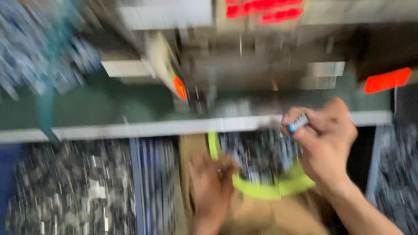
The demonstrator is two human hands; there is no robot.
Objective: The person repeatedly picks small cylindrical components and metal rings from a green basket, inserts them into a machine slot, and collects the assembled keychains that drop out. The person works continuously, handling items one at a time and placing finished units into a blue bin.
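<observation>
1. Viewing from the head: right hand (326, 141) pinching a small metal part (298, 123) at the bench edge (111, 131); left hand (213, 183) curled, dipping into the yellow-rimmed bowl (264, 191) of like parts on the lap.
2. Judging the part light, stiff, slippery — best pinched across its flat sides.
3. Crowded around — machine (246, 68) just ahead, heaps of parts (73, 204) on both sides; open room only above the lap.

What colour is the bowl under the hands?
The bowl is bright yellow-green; the head view shows it, though blurred.
</observation>
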